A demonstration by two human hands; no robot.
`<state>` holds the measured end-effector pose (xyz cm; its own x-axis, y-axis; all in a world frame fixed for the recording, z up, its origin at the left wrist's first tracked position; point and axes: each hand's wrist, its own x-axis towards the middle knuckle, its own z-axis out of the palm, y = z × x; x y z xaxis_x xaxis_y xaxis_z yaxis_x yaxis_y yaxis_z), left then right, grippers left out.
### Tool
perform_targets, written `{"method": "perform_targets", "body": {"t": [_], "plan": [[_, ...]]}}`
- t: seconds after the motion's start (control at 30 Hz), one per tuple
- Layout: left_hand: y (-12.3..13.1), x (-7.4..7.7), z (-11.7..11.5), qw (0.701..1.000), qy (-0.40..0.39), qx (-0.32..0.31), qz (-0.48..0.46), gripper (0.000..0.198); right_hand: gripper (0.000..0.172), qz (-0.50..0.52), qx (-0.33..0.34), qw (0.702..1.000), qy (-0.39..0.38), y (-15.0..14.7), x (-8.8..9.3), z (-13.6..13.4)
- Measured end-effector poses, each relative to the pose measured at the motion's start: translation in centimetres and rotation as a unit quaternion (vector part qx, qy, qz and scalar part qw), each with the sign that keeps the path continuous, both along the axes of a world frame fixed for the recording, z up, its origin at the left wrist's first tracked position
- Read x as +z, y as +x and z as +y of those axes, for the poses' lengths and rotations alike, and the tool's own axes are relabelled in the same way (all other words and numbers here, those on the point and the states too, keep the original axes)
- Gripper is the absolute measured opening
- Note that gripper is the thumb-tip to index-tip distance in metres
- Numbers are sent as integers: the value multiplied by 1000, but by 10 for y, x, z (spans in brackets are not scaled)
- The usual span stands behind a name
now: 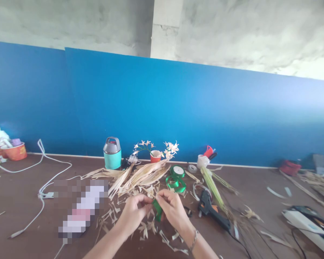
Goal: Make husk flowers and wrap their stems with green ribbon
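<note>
My left hand point(135, 211) and my right hand point(172, 207) meet near the front middle of the brown table, fingertips pinched close together. Between them hangs a short piece of green ribbon point(157, 210), gripped by both. Whatever else the fingertips hold is too small to make out. Just behind my hands lie a green ribbon roll point(177, 171) with a loose curl and a heap of dry husks point(143, 176). Small pale husk flowers point(144, 230) and scraps are scattered under and around my hands.
Behind stand a turquoise flask point(112, 158) and a red cup point(156, 156) beside white flowers point(171, 149). A black glue gun point(213, 212) with its cord lies to the right, near green stalks point(212, 187). White cables point(43, 194) run across the left side.
</note>
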<state>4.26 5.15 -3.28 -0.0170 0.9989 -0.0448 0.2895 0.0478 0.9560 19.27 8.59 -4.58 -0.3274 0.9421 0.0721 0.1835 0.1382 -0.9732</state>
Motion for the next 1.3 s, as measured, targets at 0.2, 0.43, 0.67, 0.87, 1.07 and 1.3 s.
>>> {"method": "perform_targets", "body": {"t": [0.2,0.43,0.67,0.87,1.07,1.3], "plan": [[0,2,-1,1000,-5,0,-9,20,28,3,1,1000,0,1,-1,-2],[0,3,-2,1000,0,0,6,20,28,5,1,1000,-1,1,-1,0],[-1,1,0,1000,-6,8,-16,17,31,-2,6,1000,0,1,-3,2],[-7,-13,9,990,-46,67,-114,21,27,-67,-121,987,82,37,17,20],[-13,-16,12,983,-53,91,-149,22,14,-438,-51,892,97,69,25,11],[-16,-7,12,975,-49,124,-176,23,44,-562,15,821,100,55,17,-5]]}}
